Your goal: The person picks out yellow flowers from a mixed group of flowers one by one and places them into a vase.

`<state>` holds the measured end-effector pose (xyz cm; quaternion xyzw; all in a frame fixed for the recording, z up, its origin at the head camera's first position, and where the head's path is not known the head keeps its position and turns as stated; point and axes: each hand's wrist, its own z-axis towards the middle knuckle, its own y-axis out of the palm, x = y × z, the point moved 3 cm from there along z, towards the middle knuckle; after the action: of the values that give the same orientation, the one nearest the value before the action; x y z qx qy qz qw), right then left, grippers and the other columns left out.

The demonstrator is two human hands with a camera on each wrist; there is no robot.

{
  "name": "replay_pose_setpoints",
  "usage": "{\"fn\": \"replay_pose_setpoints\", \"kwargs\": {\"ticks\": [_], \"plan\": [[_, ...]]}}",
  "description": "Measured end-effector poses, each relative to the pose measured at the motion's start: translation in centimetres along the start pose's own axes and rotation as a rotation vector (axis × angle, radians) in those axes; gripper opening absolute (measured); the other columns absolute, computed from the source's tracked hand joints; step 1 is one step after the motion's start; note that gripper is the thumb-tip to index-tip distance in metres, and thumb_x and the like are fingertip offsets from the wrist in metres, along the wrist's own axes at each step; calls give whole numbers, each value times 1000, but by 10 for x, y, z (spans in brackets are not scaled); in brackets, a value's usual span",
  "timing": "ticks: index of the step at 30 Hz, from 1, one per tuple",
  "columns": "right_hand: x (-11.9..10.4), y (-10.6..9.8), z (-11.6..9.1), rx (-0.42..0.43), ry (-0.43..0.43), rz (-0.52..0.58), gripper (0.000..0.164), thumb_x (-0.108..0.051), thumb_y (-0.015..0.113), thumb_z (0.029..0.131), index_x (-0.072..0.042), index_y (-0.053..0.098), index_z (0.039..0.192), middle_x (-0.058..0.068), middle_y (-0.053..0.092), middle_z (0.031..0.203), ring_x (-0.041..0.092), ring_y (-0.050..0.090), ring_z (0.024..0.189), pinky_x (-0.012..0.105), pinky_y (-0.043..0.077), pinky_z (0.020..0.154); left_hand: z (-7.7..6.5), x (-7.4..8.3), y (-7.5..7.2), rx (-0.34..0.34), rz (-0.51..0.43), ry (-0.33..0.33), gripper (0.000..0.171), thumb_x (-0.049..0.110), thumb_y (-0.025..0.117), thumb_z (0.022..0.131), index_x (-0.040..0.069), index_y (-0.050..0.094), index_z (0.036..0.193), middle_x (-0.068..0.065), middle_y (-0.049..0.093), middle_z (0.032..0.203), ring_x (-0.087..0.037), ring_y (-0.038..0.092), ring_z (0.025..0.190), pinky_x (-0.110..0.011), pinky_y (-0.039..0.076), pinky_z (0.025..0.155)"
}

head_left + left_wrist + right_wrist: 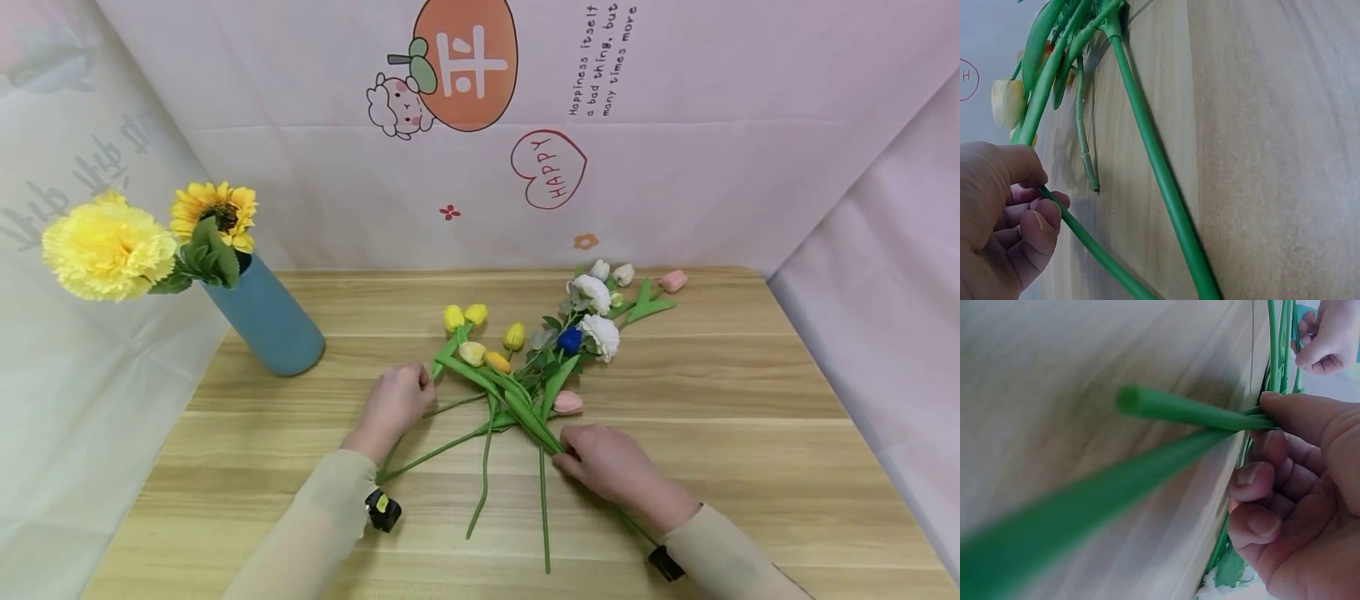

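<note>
My left hand pinches a thin green tulip stem between thumb and fingers. In the head view that stem leads up to the yellow tulips at the pile's left. With thumb and fingertips my right hand grips two green tulip stems, whose cut ends stick out past the thumb. From there long leaves run up-left to a pale yellow tulip and an orange one. Other stems cross beneath, between the hands.
A blue vase at left holds a sunflower and a large yellow flower. Behind the right hand lie white flowers, a blue tulip and pink tulips. A printed cloth hangs along the table's back edge.
</note>
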<state>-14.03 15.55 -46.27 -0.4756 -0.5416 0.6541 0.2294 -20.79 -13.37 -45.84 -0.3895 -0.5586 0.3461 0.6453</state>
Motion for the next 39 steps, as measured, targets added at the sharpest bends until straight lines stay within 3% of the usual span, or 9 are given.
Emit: {"fn": "replay_pose_setpoints", "kwargs": {"ticks": [6,13,20,27,31,36,39], "plan": [[6,-1,1,17,41,65,24,-26,70,88,-21,51,73,-11,45,58,7,41,50,28,39,46,-1,-1,1,0,-15,-22,13,7,66,81,11,57,72,0,56,63,-13,50,52,-26,42,45],[12,-9,2,88,3,90,19,-23,70,88,-20,56,77,-12,51,65,5,45,56,28,43,50,-1,-4,2,21,-18,-26,12,7,67,80,11,58,72,0,57,65,-14,51,55,-29,45,49],[23,-15,4,154,52,126,8,-20,68,91,-17,63,85,-3,62,73,15,57,63,37,51,58,-3,-6,2,21,-22,-27,11,8,66,81,10,58,73,0,58,66,-13,50,54,-28,44,47],[41,-15,5,122,180,188,17,-21,67,91,-13,61,77,-3,49,60,12,40,51,30,38,46,-4,-8,4,3,-31,-40,11,7,64,83,10,59,74,-1,58,65,-12,50,52,-25,42,45],[43,-15,4,130,201,189,17,-23,69,90,-13,62,77,-3,49,58,12,40,50,30,37,45,-4,-8,4,-1,-36,-43,11,6,63,84,9,59,75,-1,58,66,-11,49,51,-25,42,43],[41,-17,4,138,204,182,15,-25,70,89,-12,63,88,-4,54,61,12,44,52,31,40,47,-5,-8,4,1,-41,-42,11,6,63,85,9,59,75,-1,58,66,-11,49,50,-24,42,43],[38,-19,4,148,211,170,23,-26,71,88,-10,60,100,-4,54,63,12,46,52,31,41,47,-5,-8,4,2,-46,-43,10,6,63,85,9,60,75,-1,58,66,-10,49,50,-24,42,42]]}}
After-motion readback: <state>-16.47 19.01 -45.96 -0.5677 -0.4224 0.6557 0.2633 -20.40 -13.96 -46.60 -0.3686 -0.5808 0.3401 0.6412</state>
